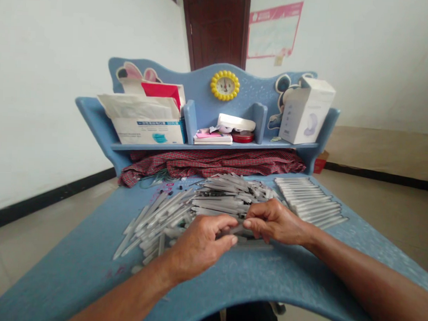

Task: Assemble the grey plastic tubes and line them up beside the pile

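My left hand (pixel 204 242) is over the near side of a heap of slim, translucent plastic tubes (pixel 219 205) that look like pen barrels. Its thumb and forefinger curve toward the right with a gap between their tips, and nothing is plainly held there. Close by, almost touching the left fingertips, my right hand (pixel 277 222) is closed in a pinch. What it grips is too small and blurred to make out. More loose tubes (pixel 159 215) lie scattered left of the hands. Beyond my right wrist, similar tubes (pixel 309 201) lie side by side in a row.
Small black pieces (pixel 170 193) lie left of the heap on the blue desk (pixel 91 250). A checked cloth (pixel 207 162) is bunched under the shelf. The shelf holds a mask box (pixel 148 130), a white box (pixel 307 112) and a stack of papers (pixel 212 138); a yellow clock (pixel 225 85) is above.
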The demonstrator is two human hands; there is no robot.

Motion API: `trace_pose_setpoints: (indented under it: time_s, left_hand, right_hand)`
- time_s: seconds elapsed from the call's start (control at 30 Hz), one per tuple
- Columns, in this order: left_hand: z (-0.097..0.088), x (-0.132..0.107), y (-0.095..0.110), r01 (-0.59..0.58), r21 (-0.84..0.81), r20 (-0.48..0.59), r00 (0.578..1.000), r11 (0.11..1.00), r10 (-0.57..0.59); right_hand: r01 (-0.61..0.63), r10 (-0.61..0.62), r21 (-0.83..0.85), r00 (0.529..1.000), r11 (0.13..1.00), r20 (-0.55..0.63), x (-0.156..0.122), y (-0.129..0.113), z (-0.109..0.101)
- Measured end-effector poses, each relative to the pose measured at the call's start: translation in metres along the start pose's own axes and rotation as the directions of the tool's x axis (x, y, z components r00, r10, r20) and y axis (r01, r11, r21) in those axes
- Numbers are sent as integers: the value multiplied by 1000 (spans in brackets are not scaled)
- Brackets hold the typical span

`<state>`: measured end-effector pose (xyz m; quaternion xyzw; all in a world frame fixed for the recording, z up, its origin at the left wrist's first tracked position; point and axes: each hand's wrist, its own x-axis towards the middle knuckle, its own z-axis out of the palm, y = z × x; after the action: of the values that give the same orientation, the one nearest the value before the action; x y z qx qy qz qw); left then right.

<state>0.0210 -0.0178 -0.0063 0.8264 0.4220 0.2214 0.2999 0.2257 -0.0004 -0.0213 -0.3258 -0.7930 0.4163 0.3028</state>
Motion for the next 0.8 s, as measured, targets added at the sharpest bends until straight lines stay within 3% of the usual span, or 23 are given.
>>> trace_pose_setpoints:
  time_s: [0.13, 0.33, 0.5, 0.8]
  left_hand:
    - [-4, 1, -1, -27, 19, -30, 999, 999, 28]
    - [-14, 1, 1, -74, 120, 51, 996, 990, 68]
    - [-13, 1, 3, -98, 194, 38, 995, 976, 92]
    - [-13, 2, -1, -54, 192, 57, 997, 980, 43]
  right_hand:
    - [-29, 30, 42, 999, 999, -28, 0, 1, -2]
    - [-24, 25, 35, 999, 999, -46, 0, 2, -6]
    - [-52, 53, 49, 998, 997, -15, 1, 1, -6]
    - [-62, 62, 57, 998, 996, 11, 1, -1, -10]
